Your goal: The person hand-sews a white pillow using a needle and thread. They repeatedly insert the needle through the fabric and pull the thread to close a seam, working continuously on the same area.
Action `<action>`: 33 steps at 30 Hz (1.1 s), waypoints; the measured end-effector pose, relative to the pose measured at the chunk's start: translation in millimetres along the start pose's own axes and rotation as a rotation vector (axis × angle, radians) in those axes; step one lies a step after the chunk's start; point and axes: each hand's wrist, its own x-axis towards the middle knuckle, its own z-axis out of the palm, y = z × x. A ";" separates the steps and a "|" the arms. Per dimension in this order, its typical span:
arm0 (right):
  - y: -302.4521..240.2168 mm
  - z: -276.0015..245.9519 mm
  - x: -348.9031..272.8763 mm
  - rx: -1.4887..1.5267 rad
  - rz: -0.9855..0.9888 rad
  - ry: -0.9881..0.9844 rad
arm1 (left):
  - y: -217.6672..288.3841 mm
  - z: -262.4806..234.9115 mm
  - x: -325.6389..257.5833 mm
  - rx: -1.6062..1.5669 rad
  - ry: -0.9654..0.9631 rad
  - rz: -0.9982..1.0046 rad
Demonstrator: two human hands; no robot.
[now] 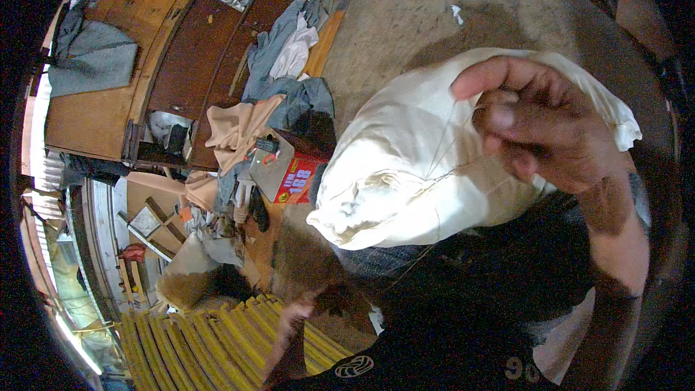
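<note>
White cloth bundle (398, 145) lies across the lap (384, 264); over it, the right hand (539, 119), fingertips clamped on a thread (439, 153) that runs down to it; below it, the left hand (329, 300), too shadowed to tell its grip; left of it, a red tin (298, 179).

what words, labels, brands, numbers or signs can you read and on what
Red label on boxy metal tin: large lettering and numerals, legible but not copied here; smaller print too small.
Dark clothing: pale numerals, not copied here.
Oval emblem on it: no readable text.
White cloth bundle: none visible.
</note>
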 end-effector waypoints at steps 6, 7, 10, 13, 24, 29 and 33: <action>-11.7 -12.8 -8.2 -0.010 -0.213 0.096 | -191.7 -18.2 -57.5 0.314 0.338 -0.514; -13.7 -11.5 -8.4 -0.020 -0.223 0.100 | -223.9 -10.2 -70.6 0.332 0.321 -0.584; -10.3 -2.3 -2.5 -0.053 -0.187 0.079 | -309.5 29.2 -122.3 0.375 0.238 -0.735; -9.1 -12.4 -7.3 -0.094 -0.149 0.119 | -330.2 36.9 -90.5 0.667 -0.102 -0.471; -1.7 -10.3 -4.2 -0.073 -0.185 0.060 | 191.3 53.2 36.3 0.297 0.792 0.235; 6.8 -9.3 -2.2 -0.103 -0.140 0.070 | 202.1 66.9 57.0 0.201 0.470 0.356; -3.3 -2.0 -9.4 -0.229 -0.038 0.079 | 54.4 58.1 33.4 -0.779 -0.159 0.345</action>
